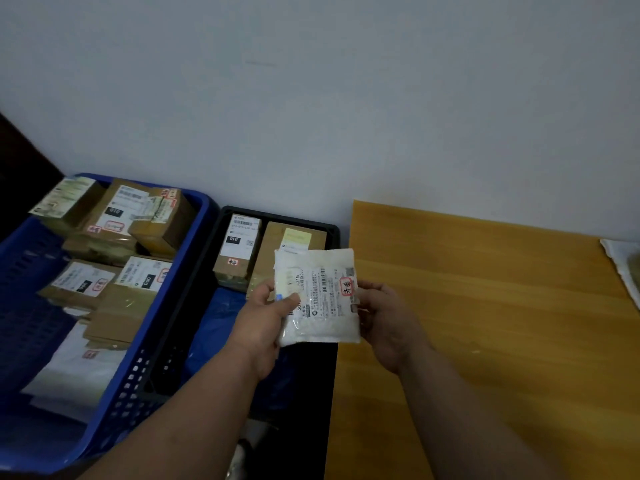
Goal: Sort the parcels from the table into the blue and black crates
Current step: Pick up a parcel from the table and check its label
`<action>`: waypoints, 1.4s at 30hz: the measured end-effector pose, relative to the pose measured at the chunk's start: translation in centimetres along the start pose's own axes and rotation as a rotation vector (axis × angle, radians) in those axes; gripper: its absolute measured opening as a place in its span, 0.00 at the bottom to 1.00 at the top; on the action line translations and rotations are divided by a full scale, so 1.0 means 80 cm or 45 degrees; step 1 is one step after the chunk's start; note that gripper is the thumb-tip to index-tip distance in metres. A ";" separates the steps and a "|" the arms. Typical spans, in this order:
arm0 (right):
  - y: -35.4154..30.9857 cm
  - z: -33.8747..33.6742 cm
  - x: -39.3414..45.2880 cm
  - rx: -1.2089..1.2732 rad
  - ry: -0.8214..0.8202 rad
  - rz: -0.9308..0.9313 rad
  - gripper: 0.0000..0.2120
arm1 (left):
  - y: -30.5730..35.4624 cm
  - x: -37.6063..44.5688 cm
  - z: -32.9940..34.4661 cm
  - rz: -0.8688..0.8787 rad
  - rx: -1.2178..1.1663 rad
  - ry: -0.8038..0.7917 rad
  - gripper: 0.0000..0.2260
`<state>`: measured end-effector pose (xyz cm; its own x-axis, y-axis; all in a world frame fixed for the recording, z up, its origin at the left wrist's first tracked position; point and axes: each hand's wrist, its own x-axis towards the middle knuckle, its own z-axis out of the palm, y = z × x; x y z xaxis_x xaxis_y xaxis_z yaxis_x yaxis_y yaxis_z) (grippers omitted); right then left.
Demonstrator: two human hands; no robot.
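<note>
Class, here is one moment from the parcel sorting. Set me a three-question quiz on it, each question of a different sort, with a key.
1. True or false: both hands hold the white parcel.
2. Which crate holds more cardboard boxes: A blue crate, B black crate?
3. Fill in: the held parcel hangs over the ___ crate's right edge, beside the table.

Key: 1 true, left hand and right hand; 2 A; 3 black.

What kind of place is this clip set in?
Probably a small parcel-sorting room: labelled cardboard boxes fill a blue crate and a black crate beside a wooden table.
</note>
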<state>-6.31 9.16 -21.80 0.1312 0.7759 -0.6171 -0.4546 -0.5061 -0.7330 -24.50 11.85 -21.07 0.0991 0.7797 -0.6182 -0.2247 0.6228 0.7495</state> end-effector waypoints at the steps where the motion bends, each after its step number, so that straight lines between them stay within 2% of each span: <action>1: -0.001 0.009 0.001 0.009 -0.012 0.000 0.17 | 0.006 0.001 -0.011 -0.003 0.040 -0.016 0.11; 3: -0.002 0.028 0.001 0.029 -0.034 -0.004 0.16 | 0.017 0.003 -0.032 -0.014 0.123 -0.053 0.12; 6: -0.002 0.053 -0.002 -0.041 -0.072 -0.024 0.10 | 0.030 0.007 -0.059 -0.041 0.168 -0.122 0.13; 12: 0.011 0.099 -0.013 -0.038 0.030 -0.130 0.05 | 0.043 0.018 -0.102 -0.018 0.021 0.071 0.12; 17: 0.028 0.132 -0.021 -0.018 0.049 -0.180 0.05 | 0.056 0.015 -0.130 -0.051 -0.024 -0.056 0.08; 20: 0.042 0.153 -0.027 -0.003 0.037 -0.196 0.07 | 0.067 0.012 -0.146 0.003 -0.002 -0.076 0.06; 23: 0.052 0.172 -0.031 0.033 0.002 -0.205 0.11 | 0.078 0.011 -0.166 0.060 0.006 -0.059 0.05; 26: 0.057 0.185 -0.037 0.071 -0.006 -0.200 0.07 | 0.085 0.008 -0.178 0.074 0.002 -0.055 0.07; 29: 0.058 0.190 -0.041 0.010 0.000 -0.214 0.10 | 0.084 0.000 -0.183 0.081 -0.005 -0.053 0.08; 34: 0.056 0.190 -0.051 -0.050 -0.057 -0.185 0.07 | 0.078 -0.020 -0.186 0.111 0.014 0.003 0.07; 38: 0.066 0.187 -0.063 -0.121 -0.061 -0.122 0.05 | 0.068 -0.036 -0.191 0.106 0.061 0.075 0.07; 42: 0.079 0.176 -0.070 -0.221 -0.071 -0.045 0.07 | 0.051 -0.054 -0.194 0.085 0.106 0.126 0.07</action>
<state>-22.31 6.92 -18.97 0.0929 0.8116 -0.5768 -0.2910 -0.5319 -0.7952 -40.90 10.01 -19.05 -0.0104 0.8122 -0.5833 -0.1458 0.5759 0.8044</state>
